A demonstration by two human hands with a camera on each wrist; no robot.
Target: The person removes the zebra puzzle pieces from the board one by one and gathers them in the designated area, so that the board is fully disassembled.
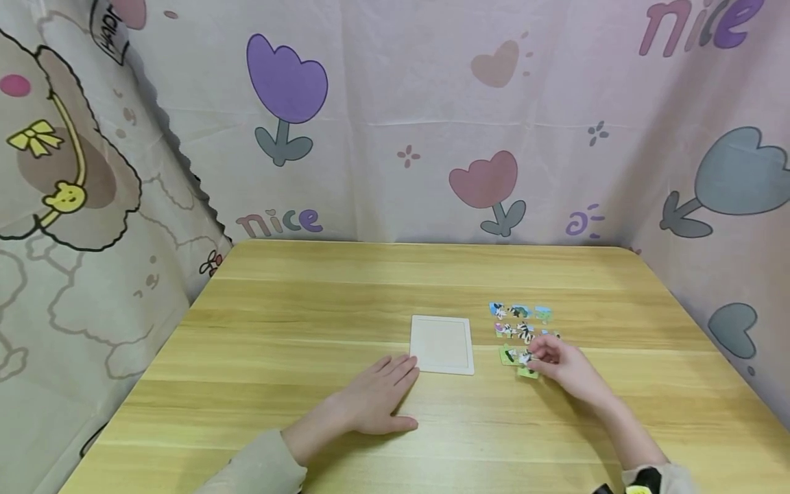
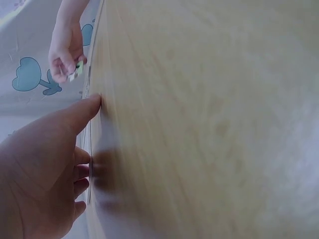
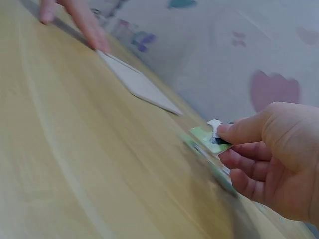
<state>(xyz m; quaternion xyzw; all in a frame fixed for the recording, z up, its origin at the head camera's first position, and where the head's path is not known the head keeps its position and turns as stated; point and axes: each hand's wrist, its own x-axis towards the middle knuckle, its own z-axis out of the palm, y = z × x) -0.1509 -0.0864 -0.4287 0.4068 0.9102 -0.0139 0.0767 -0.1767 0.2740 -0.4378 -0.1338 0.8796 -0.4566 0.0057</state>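
Between thumb and fingers, my right hand (image 1: 570,370) pinches a jigsaw puzzle piece (image 3: 205,137), green with white and black printing. It is held just above the other puzzle pieces (image 1: 509,355), which lie in loose rows on the table. My left hand (image 1: 378,399) lies palm down with fingers straight, fingertips at the lower left edge of a flat white puzzle tray (image 1: 441,345). No piece lies within the tray's raised border. In the left wrist view, the held piece shows as a small green and white patch at the right fingertips.
A light wood table (image 1: 296,309) carries the tray near its middle, with the piece rows to the tray's right. Printed cloth (image 1: 382,82) hangs behind the table and along both sides. A dark and yellow band (image 1: 644,480) sits at the right cuff.
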